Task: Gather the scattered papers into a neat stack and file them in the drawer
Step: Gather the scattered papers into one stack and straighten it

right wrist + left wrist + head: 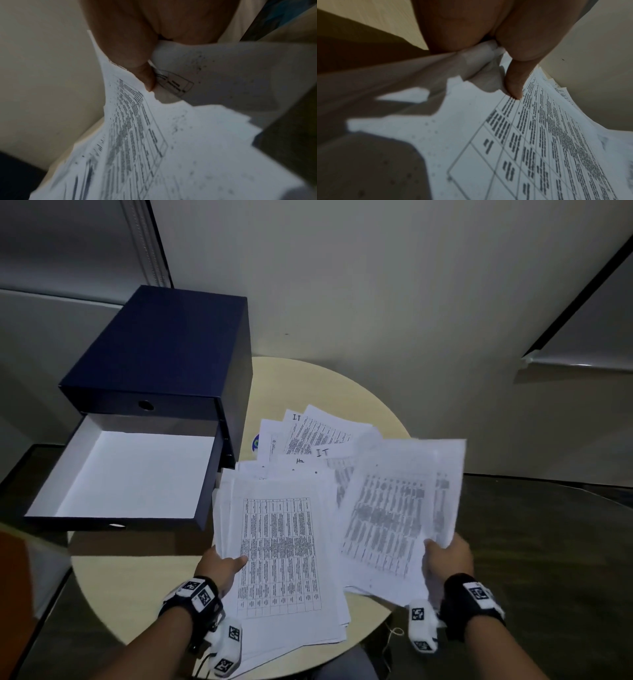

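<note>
Your left hand (219,568) pinches the near-left edge of a thick bundle of printed sheets (284,559), thumb pressed on top and fingers hidden beneath; the left wrist view shows the thumb (513,86) lying flat on the top page, just at the corner of the printed table. Your right hand (445,558) grips a thinner bundle (400,508) at its near-right corner, lifted and tilted above the round table (144,587), thumb over the top sheet and the paper buckled at the pinch. More loose sheets (315,436) lie fanned on the table behind both bundles, near the dark blue drawer box (171,347). Paper like this will be light but floppy: held at one edge it sags and fans, and the sheets will likely slide over each other, so you would do better to hold each bundle by its two long sides, and to tap the edges on the tabletop to square them. The corner grip on the right looks most at risk of creasing or of dropping a page. By count: two bundles in hand and one loose spread on the table, though the single sheets are too many and too overlapped to number. There is one box, with one drawer (130,474) pulled out, white inside and holding nothing, and one closed drawer above it. The drawer stands just left of the left bundle.
</note>
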`<state>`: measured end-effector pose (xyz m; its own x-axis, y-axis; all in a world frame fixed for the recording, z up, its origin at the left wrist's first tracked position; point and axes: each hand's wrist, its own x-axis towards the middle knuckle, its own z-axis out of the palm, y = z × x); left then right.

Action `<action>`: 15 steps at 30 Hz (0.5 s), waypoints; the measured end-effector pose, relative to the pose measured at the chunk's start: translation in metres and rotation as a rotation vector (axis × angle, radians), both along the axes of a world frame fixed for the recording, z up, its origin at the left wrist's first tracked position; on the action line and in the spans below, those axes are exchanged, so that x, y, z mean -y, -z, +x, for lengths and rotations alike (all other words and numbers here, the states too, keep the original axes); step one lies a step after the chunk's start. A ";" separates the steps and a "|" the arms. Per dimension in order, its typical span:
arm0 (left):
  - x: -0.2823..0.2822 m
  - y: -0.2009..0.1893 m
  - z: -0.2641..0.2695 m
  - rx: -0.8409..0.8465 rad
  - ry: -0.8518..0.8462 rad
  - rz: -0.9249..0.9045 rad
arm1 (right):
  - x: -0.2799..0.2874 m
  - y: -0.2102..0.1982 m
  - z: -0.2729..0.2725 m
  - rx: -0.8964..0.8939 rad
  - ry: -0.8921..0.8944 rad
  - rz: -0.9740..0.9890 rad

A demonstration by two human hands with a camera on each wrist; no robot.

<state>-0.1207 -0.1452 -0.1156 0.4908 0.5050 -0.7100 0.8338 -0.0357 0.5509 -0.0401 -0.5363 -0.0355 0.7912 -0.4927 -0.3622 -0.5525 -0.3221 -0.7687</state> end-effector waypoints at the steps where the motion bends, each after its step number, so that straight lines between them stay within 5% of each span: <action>1: -0.001 0.001 0.001 0.008 -0.006 -0.011 | 0.010 -0.006 0.006 0.035 0.011 0.009; 5: 0.000 -0.006 0.000 -0.011 -0.017 -0.003 | 0.025 -0.035 0.026 0.116 0.045 0.183; 9: 0.001 -0.008 -0.001 0.011 -0.006 -0.001 | 0.002 -0.050 0.021 0.024 -0.111 0.382; 15: -0.001 -0.007 -0.002 0.042 0.021 -0.003 | -0.013 -0.011 0.015 -0.157 -0.184 0.381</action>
<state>-0.1229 -0.1447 -0.1082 0.5307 0.4921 -0.6901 0.8088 -0.0508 0.5858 -0.0251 -0.5228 -0.0247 0.7740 -0.1573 -0.6134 -0.6321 -0.1359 -0.7628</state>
